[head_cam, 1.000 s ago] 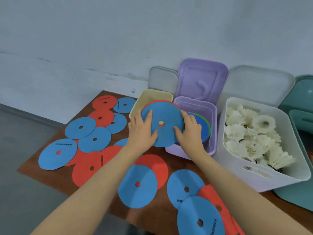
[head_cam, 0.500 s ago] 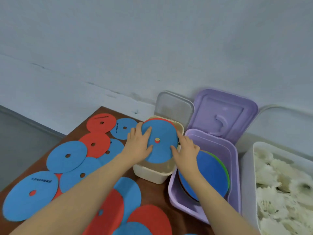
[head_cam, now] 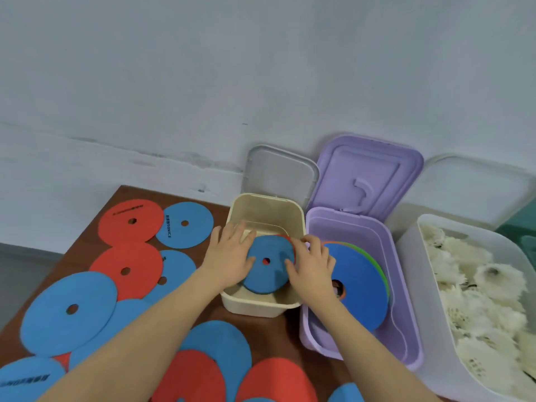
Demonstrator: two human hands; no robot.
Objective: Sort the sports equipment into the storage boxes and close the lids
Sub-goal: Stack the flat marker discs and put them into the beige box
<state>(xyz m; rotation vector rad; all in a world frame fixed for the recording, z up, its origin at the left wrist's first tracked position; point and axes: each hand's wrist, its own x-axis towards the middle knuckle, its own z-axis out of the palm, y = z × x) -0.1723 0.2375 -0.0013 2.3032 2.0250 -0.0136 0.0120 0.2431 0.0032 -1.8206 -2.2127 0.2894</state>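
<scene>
I see my left hand (head_cam: 229, 256) with fingers spread flat on the blue-topped disc stack (head_cam: 268, 271) sitting inside the cream box (head_cam: 261, 307), and my right hand (head_cam: 311, 264) with fingers curled round its right edge.

One head cam, mine: faces forward and down, near over the surface (head_cam: 275, 335), wall (head_cam: 261, 68) behind.

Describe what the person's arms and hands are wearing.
Nothing shows on either. The left hand and right hand are bare, with no glove, ring or watch visible. The left forearm and right forearm are bare too, with no sleeve up to the frame's lower edge.
</scene>
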